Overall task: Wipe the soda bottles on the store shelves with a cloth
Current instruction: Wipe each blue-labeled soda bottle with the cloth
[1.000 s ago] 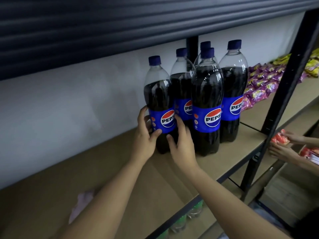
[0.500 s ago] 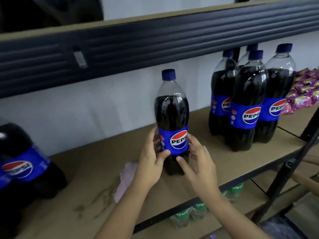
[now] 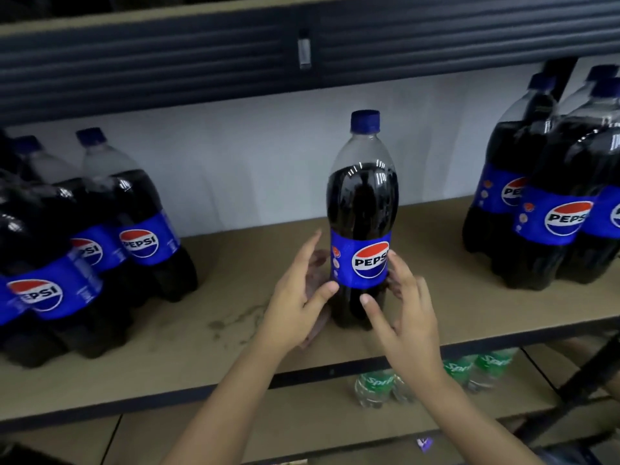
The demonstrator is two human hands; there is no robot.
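I stand a single Pepsi bottle [image 3: 363, 226] upright on the brown shelf board [image 3: 235, 344], near its front edge and well apart from the bottles on either side. My left hand [image 3: 295, 302] is on the bottle's left side: the fingers are spread and fairly straight, the thumb tip touches the lower edge of the blue label, and the index finger points up just beside the label without clearly pressing it. My right hand [image 3: 407, 312] is on the bottle's right side, fingers also spread; its thumb tip rests against the dark base below the label and the fingertips reach the label's right edge. Neither hand is wrapped around the bottle. A pinkish cloth [image 3: 317, 325] lies on the shelf behind my left hand, mostly hidden by it, beside the bottle's base; whether it touches the bottle I cannot tell. To the far left stands a group of Pepsi bottles [image 3: 100, 243], and to the right another cluster [image 3: 550, 209]. A pale smudged stain [image 3: 235, 322] marks the board left of my hands. On the lower shelf, green Sprite bottles [image 3: 375, 387] show beneath the front edge.
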